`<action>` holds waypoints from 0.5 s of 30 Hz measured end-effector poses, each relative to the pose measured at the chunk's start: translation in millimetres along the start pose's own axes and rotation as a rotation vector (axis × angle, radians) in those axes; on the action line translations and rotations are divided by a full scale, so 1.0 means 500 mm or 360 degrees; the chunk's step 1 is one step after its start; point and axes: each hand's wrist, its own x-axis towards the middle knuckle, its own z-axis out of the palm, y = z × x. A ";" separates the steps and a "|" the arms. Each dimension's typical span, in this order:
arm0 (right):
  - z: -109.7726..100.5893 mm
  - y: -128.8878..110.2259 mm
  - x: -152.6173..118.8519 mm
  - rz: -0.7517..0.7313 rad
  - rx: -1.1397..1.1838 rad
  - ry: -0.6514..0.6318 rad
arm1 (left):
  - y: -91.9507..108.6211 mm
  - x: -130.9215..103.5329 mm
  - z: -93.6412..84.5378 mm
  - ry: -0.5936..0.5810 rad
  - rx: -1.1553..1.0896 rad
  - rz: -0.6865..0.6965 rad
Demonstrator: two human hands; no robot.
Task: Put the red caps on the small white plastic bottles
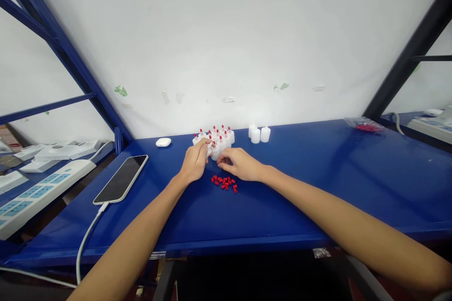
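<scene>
My left hand [197, 159] is closed around a small white plastic bottle [209, 148], tilted, partly covered by the fingers. Close beside it, my right hand [240, 163] has its fingers curled together; whatever is between them, if anything, is hidden. Behind both hands stands a cluster of white bottles [229, 137] with pointed red caps. Loose red caps [224, 182] lie in a small scatter on the blue table just in front of the hands. To the right of the cluster stand several white bottles [255, 136] without red caps.
A phone [122, 178] with a charging cable lies on the blue table [282, 211] at left, near a white earbud case [163, 142]. A clear bag [365, 125] with red pieces sits at the back right. Blue metal posts [77, 56] rise at left, beside a power strip [45, 193].
</scene>
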 end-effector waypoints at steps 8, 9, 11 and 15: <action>-0.004 -0.029 -0.003 0.0206 0.0325 0.0626 | 0.005 -0.002 -0.005 -0.0113 0.0390 0.0187; -0.002 -0.032 -0.004 0.0172 0.0341 0.0616 | 0.007 -0.003 -0.005 -0.0129 0.0440 0.0216; 0.001 -0.038 -0.005 0.0113 0.0370 0.0589 | 0.010 -0.004 -0.005 -0.0148 0.0505 0.0259; 0.000 -0.045 -0.007 0.0042 0.0364 0.0531 | 0.014 -0.006 -0.003 -0.0152 0.0521 0.0282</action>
